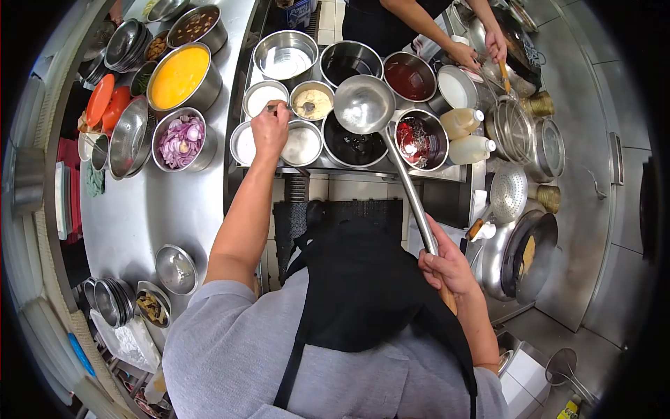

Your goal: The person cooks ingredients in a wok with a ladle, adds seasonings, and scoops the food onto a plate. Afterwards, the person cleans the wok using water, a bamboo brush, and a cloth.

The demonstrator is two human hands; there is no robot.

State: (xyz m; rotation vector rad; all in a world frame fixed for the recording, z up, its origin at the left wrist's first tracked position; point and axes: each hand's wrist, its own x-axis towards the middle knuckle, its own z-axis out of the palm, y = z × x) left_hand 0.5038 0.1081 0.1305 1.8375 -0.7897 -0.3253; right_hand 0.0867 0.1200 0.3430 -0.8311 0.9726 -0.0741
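Observation:
My left hand (271,130) is closed on a small spoon's handle, just above a bowl of white powder (262,96). Beside it are a bowl of pale yellow powder (313,103) and another white bowl (301,144). My right hand (447,260) grips the long handle of a steel ladle (364,103). The ladle's round bowl hangs over the pots of dark liquid (354,143), and its inside looks empty. Right of it stands a pot with red sauce (419,140).
A co-worker's hands (481,52) work at the upper right. Two bottles (469,136) stand right of the pots. A wok (534,255) sits on the right. Left counter (132,230) holds a pot of yellow liquid (180,75) and sliced onions (183,140).

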